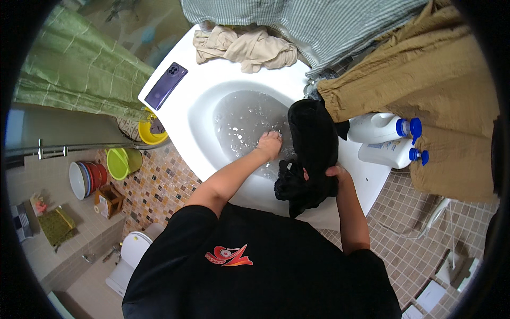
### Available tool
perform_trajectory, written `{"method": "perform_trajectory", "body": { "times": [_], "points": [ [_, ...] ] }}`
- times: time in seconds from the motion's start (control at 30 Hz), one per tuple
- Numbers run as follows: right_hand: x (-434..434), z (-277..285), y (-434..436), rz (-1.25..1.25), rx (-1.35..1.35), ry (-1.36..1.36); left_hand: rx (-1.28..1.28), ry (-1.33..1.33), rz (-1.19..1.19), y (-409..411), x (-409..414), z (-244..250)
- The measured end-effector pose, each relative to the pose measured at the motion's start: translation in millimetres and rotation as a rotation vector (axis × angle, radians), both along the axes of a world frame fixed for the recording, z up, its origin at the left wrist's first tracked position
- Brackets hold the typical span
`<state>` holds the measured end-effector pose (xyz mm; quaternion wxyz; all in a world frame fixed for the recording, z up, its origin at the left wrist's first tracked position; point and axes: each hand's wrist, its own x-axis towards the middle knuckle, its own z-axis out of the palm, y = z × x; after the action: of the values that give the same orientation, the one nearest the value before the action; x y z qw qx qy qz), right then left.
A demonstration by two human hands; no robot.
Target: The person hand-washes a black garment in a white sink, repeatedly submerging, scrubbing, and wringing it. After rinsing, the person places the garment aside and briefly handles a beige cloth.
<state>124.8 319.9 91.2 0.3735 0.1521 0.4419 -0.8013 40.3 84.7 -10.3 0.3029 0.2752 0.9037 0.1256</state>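
Observation:
Cloudy grey, bubbly water stands in the white washbasin. My left hand is at the water's surface near the middle of the basin; its fingertips are partly in the water, and whether they grip anything is hidden. Over the basin's right side, my right hand grips a black cloth item, thumb on its near right part and a fingertip showing at its left. The upper part of the cloth is bulky and rounded; a crumpled, lacy-looking part hangs at lower left over the basin's edge.
A purple phone lies on the basin's left rim, a beige cloth on the far rim. Two white bottles with blue tops lie at the right, beside a hanging brown cloth. The faucet is partly covered. A green curtain hangs left.

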Motion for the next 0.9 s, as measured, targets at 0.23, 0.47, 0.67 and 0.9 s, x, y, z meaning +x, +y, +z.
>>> {"method": "perform_trajectory", "body": {
  "times": [0.23,0.47,0.67,0.9],
  "points": [
    [-9.1,28.4,-2.2,0.102,-0.113,0.142,-0.046,0.277,-0.068,6.4,-14.4,-27.4],
    [-12.2,54.8,-22.8,0.085,-0.047,0.219,0.131,0.401,0.147,8.1,-13.1,-75.6],
    [-8.0,58.7,-28.5,0.021,-0.054,0.173,-0.053,0.524,-0.239,9.2,-30.3,-40.6],
    [-3.9,53.7,-26.6,-0.029,-0.026,0.155,-0.044,0.527,-0.357,32.6,-47.0,-71.2]
  ]
}}
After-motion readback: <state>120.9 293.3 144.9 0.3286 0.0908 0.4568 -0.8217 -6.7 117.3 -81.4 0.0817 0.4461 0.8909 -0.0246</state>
